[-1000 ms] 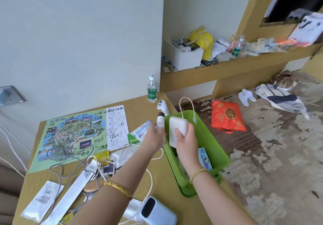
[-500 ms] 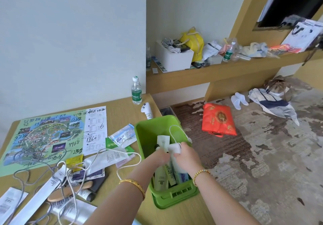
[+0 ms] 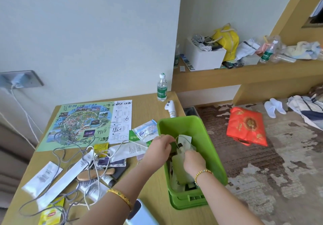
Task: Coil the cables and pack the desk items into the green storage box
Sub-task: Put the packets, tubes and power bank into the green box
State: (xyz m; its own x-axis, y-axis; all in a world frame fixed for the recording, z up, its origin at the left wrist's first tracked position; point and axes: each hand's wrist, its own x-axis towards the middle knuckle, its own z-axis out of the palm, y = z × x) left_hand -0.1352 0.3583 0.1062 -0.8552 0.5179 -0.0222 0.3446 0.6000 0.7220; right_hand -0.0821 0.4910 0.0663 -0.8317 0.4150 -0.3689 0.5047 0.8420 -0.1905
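Head view shows our left hand pinching a thin white cable at the rim of the green storage box, which sits at the counter's right edge, while our right hand curls round a white item inside it. Packing looks to us barely half done: grey cables, sachets, a hairbrush and tubes lie loose. What the right hand grips is unclear.

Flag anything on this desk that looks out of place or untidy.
A long grey cable sprawls uncoiled in loose loops over the printed park map and white sachets. The green plastic storage box sits at the desk's right edge; whether it overhangs is unclear.
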